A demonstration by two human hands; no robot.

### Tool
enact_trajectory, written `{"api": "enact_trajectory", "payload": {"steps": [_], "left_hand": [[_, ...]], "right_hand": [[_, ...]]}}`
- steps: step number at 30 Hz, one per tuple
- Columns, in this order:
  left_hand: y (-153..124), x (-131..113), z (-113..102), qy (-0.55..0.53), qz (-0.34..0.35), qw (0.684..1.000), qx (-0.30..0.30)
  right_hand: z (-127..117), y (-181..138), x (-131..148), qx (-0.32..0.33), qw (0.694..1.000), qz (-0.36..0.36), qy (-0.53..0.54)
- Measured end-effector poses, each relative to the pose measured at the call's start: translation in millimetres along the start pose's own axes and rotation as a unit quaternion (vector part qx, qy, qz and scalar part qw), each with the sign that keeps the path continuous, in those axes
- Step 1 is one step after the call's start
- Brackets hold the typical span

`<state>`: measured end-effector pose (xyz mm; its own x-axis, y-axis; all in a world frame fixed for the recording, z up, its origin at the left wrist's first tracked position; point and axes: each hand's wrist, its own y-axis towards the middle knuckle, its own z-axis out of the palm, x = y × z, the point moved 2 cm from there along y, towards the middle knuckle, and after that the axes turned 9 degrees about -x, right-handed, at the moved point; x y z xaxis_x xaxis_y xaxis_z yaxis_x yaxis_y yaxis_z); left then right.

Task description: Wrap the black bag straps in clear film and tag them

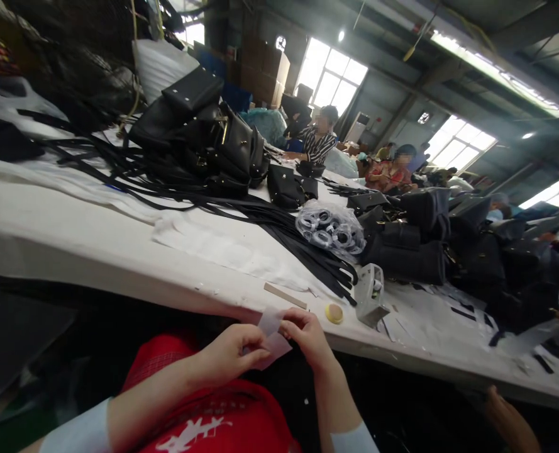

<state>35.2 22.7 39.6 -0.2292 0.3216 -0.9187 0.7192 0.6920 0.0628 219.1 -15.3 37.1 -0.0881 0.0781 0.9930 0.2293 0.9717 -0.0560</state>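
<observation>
Learner: Hands first, please. What have they got?

Mentor: Left hand (232,355) and right hand (307,336) both pinch one thin white slip (270,322) of paper or film. The fingertips are closed on its opposite sides, low in the centre of the frame. It sits just short of the edge of the white cloth-covered worktop (71,233) and above a red garment (222,409).

Learner: How would it handle?

Mentor: Feather-light and limp, I'd judge. It looks half see-through, so it should crease or tear easily. Take it lightly by the edges, as it is held now.

Learner: And around it?

Mentor: Just beyond it on the worktop lie a flat tan stick (285,295), a small round yellow disc (334,313) and a clear plastic box (370,292). Higher up, a clear bag of black rings (331,228) rests on long black straps (307,251). Glossy black handbags (204,138) are heaped at upper left and at mid right.

Learner: Any writing?

Mentor: Only a white mark on the red garment at the bottom edge, cut off and unreadable. No brand shows on the handbags.
</observation>
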Motion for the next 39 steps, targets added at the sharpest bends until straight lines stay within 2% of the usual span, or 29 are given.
{"api": "enact_trajectory", "payload": {"steps": [4,7,11,13,17,22,25,28,34,36,39], "left_hand": [[-3,5,-2,0.001,-0.017,1.000,-0.009],[-2,4,-1,-0.036,-0.003,0.999,-0.010],[-1,-3,2,-0.129,-0.006,0.991,0.039],[-2,-8,3,-0.135,-0.012,0.989,0.053],[-4,-15,-2,-0.078,0.031,0.996,0.020],[-9,-16,-5,-0.043,0.071,0.997,0.007],[-11,-15,-4,-0.041,0.077,0.996,0.015],[-11,-13,-4,-0.042,0.083,0.996,0.009],[-7,-6,-10,-0.049,0.025,0.996,-0.066],[-5,-5,-15,-0.069,0.009,0.994,-0.085],[-4,-1,-21,-0.072,0.015,0.994,-0.081]], "right_hand": [[6,6,0,-0.010,1.000,-0.023,0.007],[12,8,-2,-0.034,0.998,-0.059,-0.019],[22,8,-1,-0.058,0.994,-0.085,-0.028],[24,8,1,-0.061,0.993,-0.094,-0.023],[23,8,6,-0.060,0.992,-0.109,-0.016],[25,8,9,0.018,0.990,-0.127,-0.060],[28,7,9,-0.003,0.985,-0.151,-0.086],[29,7,8,-0.025,0.987,-0.142,-0.077],[12,-1,15,-0.052,0.992,-0.113,-0.002],[8,-6,20,-0.021,0.992,-0.127,-0.017],[12,-12,26,0.037,0.983,-0.151,-0.098]]}}
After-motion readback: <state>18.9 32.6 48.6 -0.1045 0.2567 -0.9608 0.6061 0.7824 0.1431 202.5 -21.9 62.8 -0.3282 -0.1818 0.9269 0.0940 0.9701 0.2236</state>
